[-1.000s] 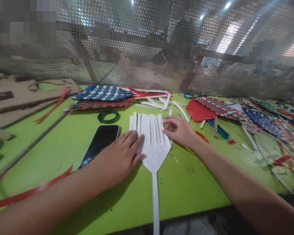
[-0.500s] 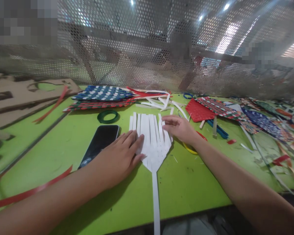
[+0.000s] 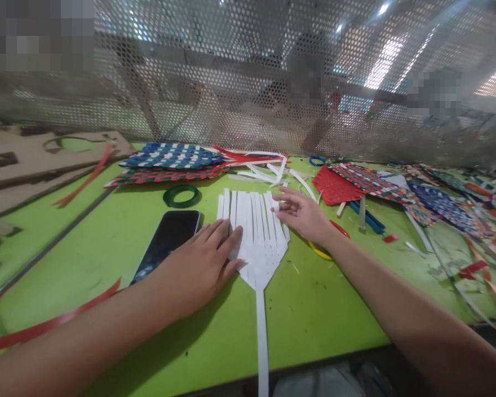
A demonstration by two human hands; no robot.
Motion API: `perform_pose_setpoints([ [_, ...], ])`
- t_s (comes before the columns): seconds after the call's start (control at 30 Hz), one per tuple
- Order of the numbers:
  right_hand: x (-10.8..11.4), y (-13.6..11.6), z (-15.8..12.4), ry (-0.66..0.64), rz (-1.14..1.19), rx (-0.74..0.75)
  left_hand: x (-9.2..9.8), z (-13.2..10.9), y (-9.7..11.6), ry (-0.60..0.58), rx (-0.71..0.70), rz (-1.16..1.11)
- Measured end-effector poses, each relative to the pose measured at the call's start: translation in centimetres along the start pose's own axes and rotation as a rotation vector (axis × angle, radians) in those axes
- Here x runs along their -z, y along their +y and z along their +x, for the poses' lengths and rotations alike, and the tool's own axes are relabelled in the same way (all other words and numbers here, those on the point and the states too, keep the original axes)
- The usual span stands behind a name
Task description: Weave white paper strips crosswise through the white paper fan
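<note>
A white paddle-shaped piece (image 3: 256, 259) lies in front of me, its upper part split into several upright strips and its long narrow tail running down past the table's front edge. My left hand (image 3: 217, 248) rests flat on its left side, palm down, fingers stretched out and holding nothing. At the upper right, my right hand (image 3: 300, 212) touches the outer strips with its fingertips. Those fingers are slightly bent and apart; part of the right-hand strips is hidden behind them. A black phone (image 3: 165, 240) lies beside my left hand, partly under the forearm.
Behind the phone is a green tape roll (image 3: 182, 196). Blue-and-white woven fans (image 3: 169, 156) and loose white strips (image 3: 260, 173) lie at the back. A red fan (image 3: 337, 186) and more woven pieces fill the right. Cardboard cutouts (image 3: 45, 165) lie left; a perforated screen (image 3: 231, 82) stands behind.
My right hand has shifted slightly, its fingers spreading a little more. The right-hand strips now lie straighter and more evenly spaced. My left hand stays in place.
</note>
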State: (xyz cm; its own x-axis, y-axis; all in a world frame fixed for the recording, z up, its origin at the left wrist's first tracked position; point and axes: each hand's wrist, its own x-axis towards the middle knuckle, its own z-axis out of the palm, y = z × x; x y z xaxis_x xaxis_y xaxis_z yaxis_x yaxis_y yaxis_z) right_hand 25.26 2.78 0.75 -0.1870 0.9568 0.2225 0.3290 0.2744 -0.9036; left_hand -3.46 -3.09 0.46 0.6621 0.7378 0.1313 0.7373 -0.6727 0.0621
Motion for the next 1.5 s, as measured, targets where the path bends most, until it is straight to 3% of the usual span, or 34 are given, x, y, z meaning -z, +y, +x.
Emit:
perform_pose_setpoints([
  [0.2,-0.1,-0.6,-0.1,-0.008,0.013,0.089,0.0,0.0,0.0,-0.003,-0.003,0.018],
  [0.4,0.3,-0.9,0.4,0.128,-0.009,0.118,0.0,0.0,0.0,0.006,-0.001,0.03],
  [0.5,0.7,-0.5,0.6,0.158,0.094,0.112,-0.1,0.0,0.0,0.004,0.006,0.028],
  [0.67,0.9,0.3,0.9,0.098,0.231,0.056,-0.2,-0.1,-0.1,0.001,0.01,0.006],
  [0.87,0.9,0.0,0.6,-0.014,0.093,-0.04,-0.2,-0.1,-0.1,0.012,0.008,-0.003],
  [1.0,0.9,-0.2,0.4,0.003,-0.067,-0.093,-0.1,-0.2,-0.1,0.027,0.009,-0.027],
  [1.37,0.5,-0.2,0.0,-0.075,-0.503,0.089,0.1,-0.1,0.0,0.023,0.014,-0.037],
  [1.5,0.3,-0.6,-0.1,-0.068,-0.505,0.105,0.1,-0.1,0.1,0.022,0.011,-0.023],
])
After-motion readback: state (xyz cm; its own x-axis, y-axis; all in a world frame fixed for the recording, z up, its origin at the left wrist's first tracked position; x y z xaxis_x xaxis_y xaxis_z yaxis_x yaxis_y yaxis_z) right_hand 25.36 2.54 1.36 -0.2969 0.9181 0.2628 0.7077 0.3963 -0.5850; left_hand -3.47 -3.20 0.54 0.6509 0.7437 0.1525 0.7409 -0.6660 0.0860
